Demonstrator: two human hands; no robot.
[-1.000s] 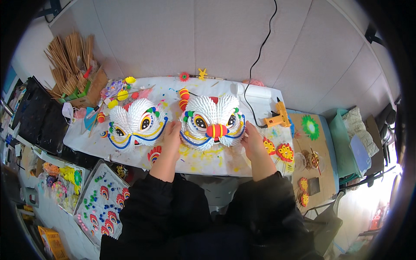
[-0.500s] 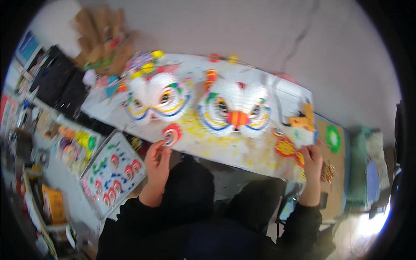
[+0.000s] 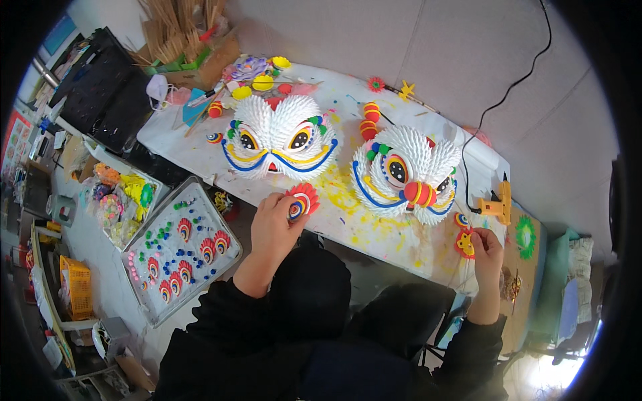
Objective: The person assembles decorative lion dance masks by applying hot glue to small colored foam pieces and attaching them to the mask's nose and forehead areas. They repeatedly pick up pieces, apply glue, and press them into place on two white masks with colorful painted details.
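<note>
Keep it light: left hand [image 3: 272,219] pinches crest [image 3: 305,198] at 2 o'clock, right hand [image 3: 488,250] curls by flower [image 3: 463,244] at 9, can't tell if gripped.

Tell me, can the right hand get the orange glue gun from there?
Probably yes: the right hand is close by the orange glue gun, and nothing seems to block the way. It seems to touch a red-and-yellow flower, though.

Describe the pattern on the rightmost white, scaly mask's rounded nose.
The nose is red with yellow bands (head view).
</note>
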